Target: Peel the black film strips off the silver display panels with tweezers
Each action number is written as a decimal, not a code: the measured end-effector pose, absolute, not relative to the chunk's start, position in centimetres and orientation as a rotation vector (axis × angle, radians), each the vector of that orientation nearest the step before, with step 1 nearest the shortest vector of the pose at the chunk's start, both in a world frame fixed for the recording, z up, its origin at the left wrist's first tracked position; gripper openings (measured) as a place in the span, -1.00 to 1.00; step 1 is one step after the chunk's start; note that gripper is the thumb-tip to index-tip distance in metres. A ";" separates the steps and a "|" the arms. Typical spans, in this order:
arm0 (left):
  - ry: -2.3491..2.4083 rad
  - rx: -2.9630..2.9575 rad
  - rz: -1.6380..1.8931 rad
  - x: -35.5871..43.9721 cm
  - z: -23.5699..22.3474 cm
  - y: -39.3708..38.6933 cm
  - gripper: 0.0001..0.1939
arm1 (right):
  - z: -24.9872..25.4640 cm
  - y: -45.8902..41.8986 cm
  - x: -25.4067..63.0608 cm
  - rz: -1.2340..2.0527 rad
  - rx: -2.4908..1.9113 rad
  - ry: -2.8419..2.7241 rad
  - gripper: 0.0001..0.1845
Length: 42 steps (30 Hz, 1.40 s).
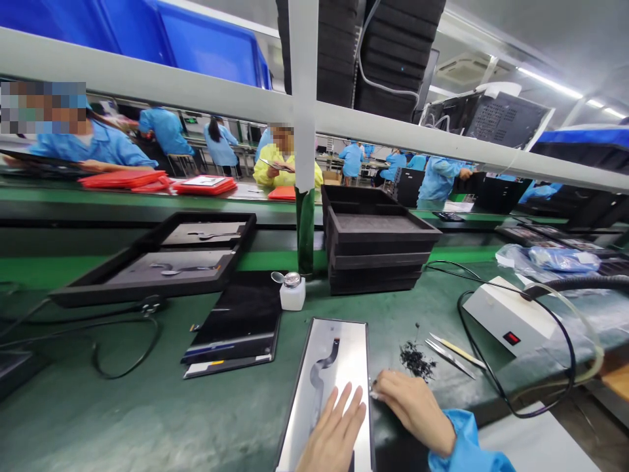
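Observation:
A long silver panel (334, 357) with a dark flex strip on it lies on the green bench right in front of me. My left hand (334, 429) rests flat on its near end, fingers stretched out. My right hand (413, 406), in a blue sleeve, sits at the panel's right edge with fingertips pinched together at the rim; what they pinch is too small to make out. A small pile of black scraps (417, 359) and two tweezers (455, 354) lie just beyond my right hand.
Black panels (236, 328) lie left of the silver one, behind them a white dispenser bottle (293, 290), open black trays (171, 262) and a tray stack (376, 246). A white box with cables (511, 321) sits right. Other workers sit across the conveyor.

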<state>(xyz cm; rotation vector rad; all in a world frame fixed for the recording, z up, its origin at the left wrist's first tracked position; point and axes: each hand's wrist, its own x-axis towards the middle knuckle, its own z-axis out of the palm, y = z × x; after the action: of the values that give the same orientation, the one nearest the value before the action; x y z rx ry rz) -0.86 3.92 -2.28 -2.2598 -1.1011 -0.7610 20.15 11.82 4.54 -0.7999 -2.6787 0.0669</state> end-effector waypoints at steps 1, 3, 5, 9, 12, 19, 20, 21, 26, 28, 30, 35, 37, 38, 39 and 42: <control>-1.099 -2.250 -0.756 -0.9 -2.3 3.9 -0.51 | 4.6 11.9 20.3 0.172 -0.821 -2.638 -0.55; -1.091 -2.239 -0.773 -0.8 -2.2 3.9 -0.46 | 4.6 11.9 20.5 0.340 -0.895 -2.523 -0.58; -1.092 -2.238 -0.796 -0.5 -2.1 3.8 -0.34 | 4.3 11.6 20.5 0.326 -0.987 -2.435 -0.59; -1.111 -2.173 -0.825 0.3 -1.9 3.8 -0.39 | 3.9 10.6 19.8 0.053 -1.070 -2.436 -0.57; -1.117 -2.123 -0.807 0.8 -2.0 3.8 -0.52 | 3.8 10.1 19.3 0.001 -1.044 -2.437 -0.59; -1.137 -2.148 -0.706 0.6 -3.4 3.7 -0.49 | 3.4 9.8 19.3 0.128 -1.067 -2.329 -0.70; -1.138 -2.150 -0.702 0.6 -3.6 3.6 -0.47 | 3.5 9.7 19.2 0.140 -1.060 -2.329 -0.70; -1.139 -2.150 -0.704 0.6 -3.7 3.6 -0.46 | 3.6 9.6 19.2 0.143 -1.052 -2.333 -0.69; -1.139 -2.148 -0.719 0.6 -3.9 3.5 -0.47 | 3.8 9.3 18.8 -0.032 -1.041 -2.375 -0.62; -1.147 -2.152 -0.718 0.8 -4.0 3.4 -0.51 | 3.7 9.2 18.7 -0.131 -1.050 -2.391 -0.57; -1.184 -2.150 -0.749 1.1 -4.2 3.4 -0.55 | 3.6 9.1 18.4 -0.237 -1.049 -2.402 -0.54; -1.284 -2.109 -0.891 2.3 -4.8 3.2 -0.65 | 3.3 9.0 17.4 -0.472 -1.061 -2.342 -0.51; -1.299 -2.101 -0.916 2.5 -4.9 3.2 -0.67 | 3.1 8.9 17.1 -0.524 -1.088 -2.308 -0.53; -1.307 -2.098 -0.921 2.6 -4.9 3.2 -0.67 | 2.9 8.8 17.1 -0.530 -1.104 -2.299 -0.55; -1.312 -2.095 -0.923 2.6 -5.0 3.3 -0.67 | 2.8 8.8 17.1 -0.523 -1.117 -2.295 -0.57; -1.318 -2.089 -0.929 2.7 -5.1 3.3 -0.68 | 2.4 8.6 17.3 -0.498 -1.125 -2.322 -0.62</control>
<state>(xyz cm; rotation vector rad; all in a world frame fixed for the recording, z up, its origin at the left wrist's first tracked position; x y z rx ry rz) 2.73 3.29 -5.06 -2.0892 -1.3177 -0.9285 17.29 8.65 2.37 -1.1251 -2.3217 -0.4981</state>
